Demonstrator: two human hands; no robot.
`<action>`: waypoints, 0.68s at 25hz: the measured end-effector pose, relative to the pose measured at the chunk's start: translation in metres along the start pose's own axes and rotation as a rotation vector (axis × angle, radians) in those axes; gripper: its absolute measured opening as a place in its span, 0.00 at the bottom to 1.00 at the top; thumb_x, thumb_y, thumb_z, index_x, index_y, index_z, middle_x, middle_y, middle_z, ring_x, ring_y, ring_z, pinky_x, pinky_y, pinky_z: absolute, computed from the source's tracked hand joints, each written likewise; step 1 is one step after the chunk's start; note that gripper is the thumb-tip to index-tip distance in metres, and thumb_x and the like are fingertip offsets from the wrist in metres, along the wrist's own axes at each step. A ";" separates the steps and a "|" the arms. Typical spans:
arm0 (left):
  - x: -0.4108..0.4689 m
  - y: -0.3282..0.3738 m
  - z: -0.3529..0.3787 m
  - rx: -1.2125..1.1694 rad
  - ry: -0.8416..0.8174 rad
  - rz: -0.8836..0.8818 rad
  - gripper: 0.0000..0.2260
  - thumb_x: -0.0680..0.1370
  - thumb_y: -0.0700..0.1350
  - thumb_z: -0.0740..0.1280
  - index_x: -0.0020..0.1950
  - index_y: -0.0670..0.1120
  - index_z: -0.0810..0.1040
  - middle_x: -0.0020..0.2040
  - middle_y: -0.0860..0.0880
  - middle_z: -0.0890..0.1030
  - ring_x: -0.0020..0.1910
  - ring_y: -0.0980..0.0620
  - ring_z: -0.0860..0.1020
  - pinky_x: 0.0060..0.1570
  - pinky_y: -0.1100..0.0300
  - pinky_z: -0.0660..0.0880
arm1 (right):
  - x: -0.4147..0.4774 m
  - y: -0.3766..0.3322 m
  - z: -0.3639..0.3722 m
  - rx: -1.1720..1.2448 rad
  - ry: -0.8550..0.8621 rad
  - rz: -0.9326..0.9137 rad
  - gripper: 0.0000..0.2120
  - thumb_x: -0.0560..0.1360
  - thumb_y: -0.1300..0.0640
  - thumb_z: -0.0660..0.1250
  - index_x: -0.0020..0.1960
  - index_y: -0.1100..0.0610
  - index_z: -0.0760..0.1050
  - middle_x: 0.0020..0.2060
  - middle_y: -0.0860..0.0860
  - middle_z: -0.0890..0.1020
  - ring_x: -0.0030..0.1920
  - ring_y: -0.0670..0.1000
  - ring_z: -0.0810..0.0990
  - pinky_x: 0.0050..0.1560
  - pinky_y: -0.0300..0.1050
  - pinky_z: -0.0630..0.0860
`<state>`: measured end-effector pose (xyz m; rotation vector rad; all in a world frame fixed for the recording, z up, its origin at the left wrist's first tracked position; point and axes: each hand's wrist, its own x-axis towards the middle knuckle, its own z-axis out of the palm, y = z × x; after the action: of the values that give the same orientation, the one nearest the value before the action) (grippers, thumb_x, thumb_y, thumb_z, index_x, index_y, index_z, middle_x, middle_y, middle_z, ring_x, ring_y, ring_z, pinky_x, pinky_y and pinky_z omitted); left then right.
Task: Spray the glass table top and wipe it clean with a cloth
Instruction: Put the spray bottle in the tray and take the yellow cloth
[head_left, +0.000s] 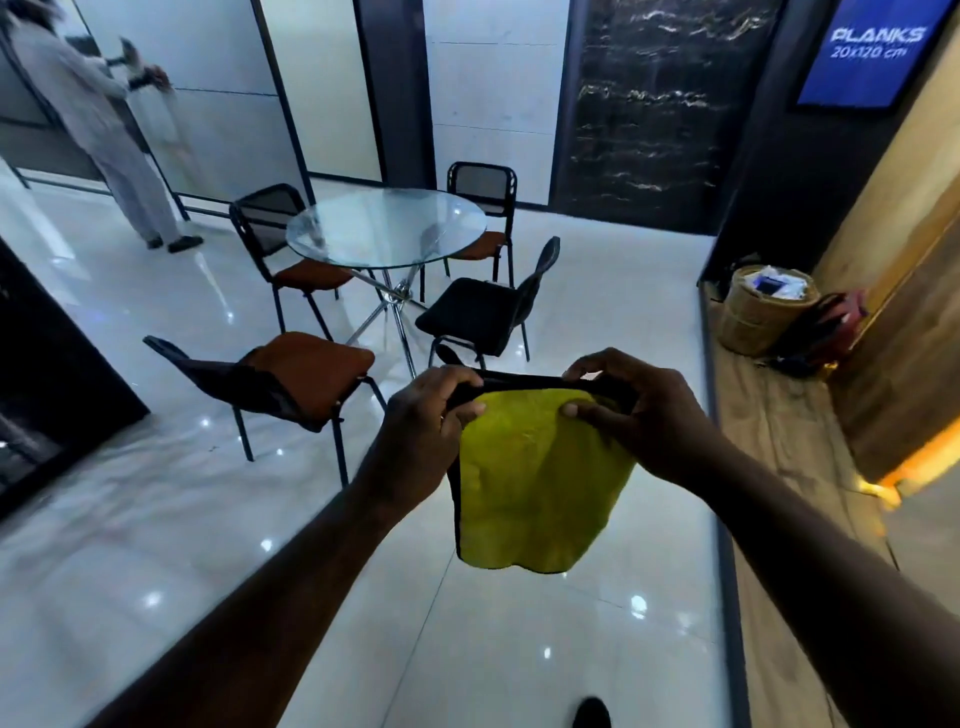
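Observation:
A yellow cloth (535, 488) with a dark border hangs in front of me, stretched between both hands. My left hand (426, 415) pinches its top left corner and my right hand (644, 410) pinches its top right corner. The round glass table top (387, 228) stands on chrome legs a few steps ahead, well beyond the cloth. No spray bottle is in view.
Several black chairs surround the table, one with a brown seat (311, 371) nearest on the left and a black one (483, 312) on the right. A person (93, 114) stands at the far left wall. A woven basket (763, 306) and bag sit on the right ledge.

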<state>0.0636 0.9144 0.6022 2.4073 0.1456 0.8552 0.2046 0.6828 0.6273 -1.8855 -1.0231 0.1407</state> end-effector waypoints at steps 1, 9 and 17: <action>0.013 -0.014 0.002 -0.014 0.013 -0.071 0.05 0.80 0.39 0.72 0.55 0.42 0.80 0.48 0.46 0.81 0.44 0.57 0.77 0.46 0.78 0.70 | 0.017 0.009 0.002 -0.022 -0.029 0.002 0.11 0.74 0.47 0.79 0.54 0.39 0.81 0.45 0.44 0.87 0.45 0.42 0.85 0.42 0.35 0.80; 0.125 -0.118 0.064 0.043 -0.033 -0.315 0.05 0.84 0.44 0.67 0.50 0.44 0.74 0.37 0.54 0.73 0.36 0.60 0.73 0.39 0.71 0.69 | 0.159 0.124 0.004 0.009 -0.075 0.040 0.11 0.72 0.50 0.83 0.42 0.44 0.80 0.39 0.45 0.84 0.40 0.43 0.79 0.40 0.33 0.72; 0.238 -0.152 0.095 -0.129 0.225 -0.418 0.04 0.79 0.48 0.67 0.48 0.50 0.73 0.38 0.55 0.77 0.36 0.65 0.76 0.38 0.65 0.68 | 0.331 0.178 0.003 0.373 -0.090 0.081 0.20 0.71 0.54 0.82 0.60 0.50 0.81 0.54 0.45 0.85 0.56 0.43 0.84 0.51 0.36 0.79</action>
<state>0.3221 1.0611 0.5881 2.0491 0.6357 0.8993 0.5218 0.8818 0.5887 -1.5897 -0.9092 0.4373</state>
